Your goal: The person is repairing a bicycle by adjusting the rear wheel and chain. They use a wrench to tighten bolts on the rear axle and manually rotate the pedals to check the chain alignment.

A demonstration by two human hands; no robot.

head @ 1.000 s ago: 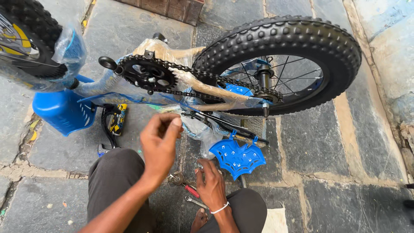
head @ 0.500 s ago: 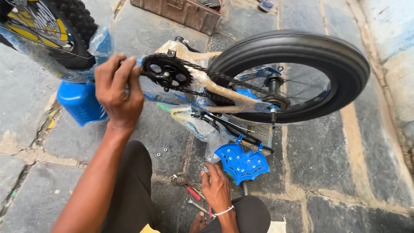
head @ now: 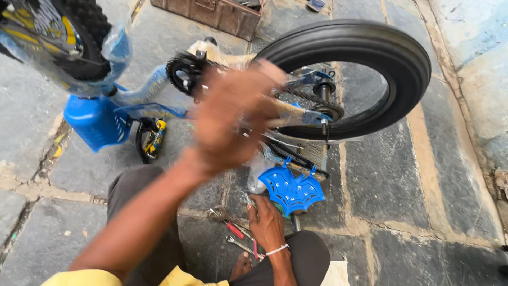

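**Two hands, one upturned bicycle on a stone floor**

Two bare hands work at a small blue children's bicycle lying upside down (head: pixel 296 114) on the grey stone-slab floor (head: pixel 423 175). The left hand (head: pixel 233 119) is raised in front of the black chainring and crank (head: pixel 182 71), so smeared by motion that I cannot tell whether its fingers are spread or closed. The right hand (head: pixel 267 222) rests low on the floor by the person's knees, fingers curled loosely down over a scatter of small metal tools, a red-handled screwdriver (head: pixel 233 229) and a steel spanner (head: pixel 238 244) among them; whether it pinches one I cannot tell.

The fat black rear tyre (head: pixel 407 69) looks blurred, and I judge it may be turning. If so, a finger near the chain (head: pixel 304 98) or sprocket could be nipped, and loose plastic wrapping (head: pixel 119 47) on the frame could be drawn in.

Just beside the right hand stands a blue bat-shaped plastic plate (head: pixel 291 188) on a post, crowding the reach to the tools. A blue plastic saddle (head: pixel 95 122) presses on the floor toward the left edge, with a black and yellow pedal (head: pixel 151 139) next to it. A rusty brown metal box (head: pixel 211 13) sits at the far edge, and the front wheel (head: pixel 74 32) fills the far left corner.
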